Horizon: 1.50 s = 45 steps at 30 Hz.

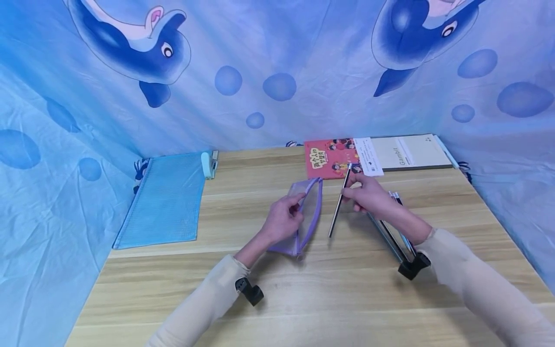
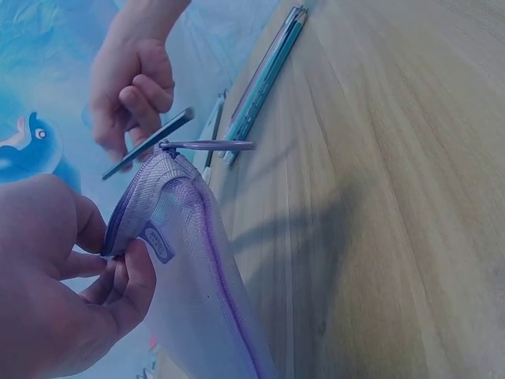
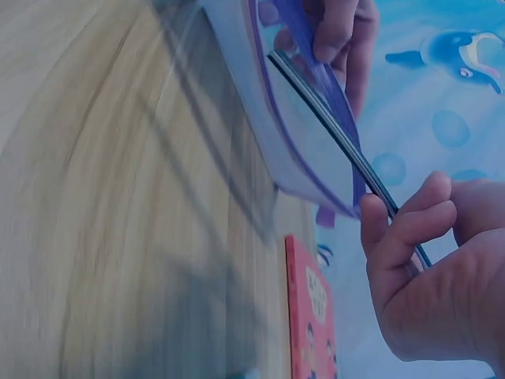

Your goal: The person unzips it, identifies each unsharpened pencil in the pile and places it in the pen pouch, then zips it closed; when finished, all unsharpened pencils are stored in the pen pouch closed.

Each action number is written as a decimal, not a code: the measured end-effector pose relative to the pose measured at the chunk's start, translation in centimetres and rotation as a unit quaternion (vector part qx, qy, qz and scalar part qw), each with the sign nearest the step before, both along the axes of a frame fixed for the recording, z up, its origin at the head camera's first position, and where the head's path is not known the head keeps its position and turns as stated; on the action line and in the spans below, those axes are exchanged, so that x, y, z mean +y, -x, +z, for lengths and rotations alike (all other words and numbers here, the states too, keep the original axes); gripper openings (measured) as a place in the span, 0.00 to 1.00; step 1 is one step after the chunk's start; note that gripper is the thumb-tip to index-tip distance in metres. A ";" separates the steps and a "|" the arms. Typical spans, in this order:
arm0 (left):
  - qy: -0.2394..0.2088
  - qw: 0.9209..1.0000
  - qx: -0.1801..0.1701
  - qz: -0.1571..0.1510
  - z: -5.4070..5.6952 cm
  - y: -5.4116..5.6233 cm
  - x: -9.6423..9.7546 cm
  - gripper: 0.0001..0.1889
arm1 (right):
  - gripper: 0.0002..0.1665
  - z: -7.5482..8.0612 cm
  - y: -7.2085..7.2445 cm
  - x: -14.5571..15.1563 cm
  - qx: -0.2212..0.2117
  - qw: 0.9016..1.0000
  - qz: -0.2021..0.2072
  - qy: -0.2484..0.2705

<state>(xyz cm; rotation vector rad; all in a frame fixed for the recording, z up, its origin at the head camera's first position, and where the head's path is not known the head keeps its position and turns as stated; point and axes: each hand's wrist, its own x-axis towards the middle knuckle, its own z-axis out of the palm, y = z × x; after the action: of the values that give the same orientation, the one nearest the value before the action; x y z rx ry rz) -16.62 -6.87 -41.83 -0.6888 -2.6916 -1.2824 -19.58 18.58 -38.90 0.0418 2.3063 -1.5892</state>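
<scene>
A mesh zip pouch with purple edging (image 1: 318, 202) stands with its mouth gaping in the middle of the table. My left hand (image 1: 284, 219) pinches the near rim of that mouth between thumb and fingers. To the right, my right hand (image 1: 373, 195) holds a dark pencil (image 1: 336, 214) near its upper, white-tipped end. The pencil slants down, its lower end just right of the pouch in the head view. In the right wrist view, the pencil (image 3: 339, 138) points toward the pouch mouth (image 3: 276, 130). Several more pencils (image 2: 264, 87) lie on the table under my right forearm.
At the left lies a flat blue mesh folder (image 1: 166, 202), with a mint-coloured stapler-like item (image 1: 207, 165) at its far corner. A red booklet (image 1: 325, 156) and a pale "Gambit" notebook (image 1: 412, 153) lie along the back edge, before the blue dolphin-print curtain (image 1: 277, 48).
</scene>
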 end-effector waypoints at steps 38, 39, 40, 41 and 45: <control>-0.015 1.000 -0.020 -0.001 0.2 -0.2 0.2 0.29 | 0.08 -2.6 -1.2 -7.2 -0.035 0.996 0.034 0.076; -0.016 1.000 -0.021 0.001 0.2 -0.2 0.1 0.29 | 0.09 -2.6 -1.2 -7.2 -0.032 0.996 0.037 0.075; -0.018 1.000 -0.024 0.002 0.3 -0.2 0.1 0.29 | 0.10 -2.5 -1.3 -7.2 -0.028 0.996 0.041 0.075; -0.020 0.999 -0.026 0.003 0.3 -0.2 0.1 0.29 | 0.11 -2.5 -1.3 -7.1 -0.024 0.996 0.045 0.074; -0.021 1.000 -0.018 0.008 0.3 -0.2 -0.1 0.29 | 0.17 -2.3 -1.5 -6.1 -0.008 0.996 0.051 0.074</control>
<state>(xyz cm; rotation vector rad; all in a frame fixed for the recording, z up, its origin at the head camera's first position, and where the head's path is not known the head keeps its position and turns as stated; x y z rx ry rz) -16.37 -6.92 -41.52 -0.6445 -2.6841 -1.3578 -18.10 12.51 -41.20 -0.0966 2.1362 -1.6962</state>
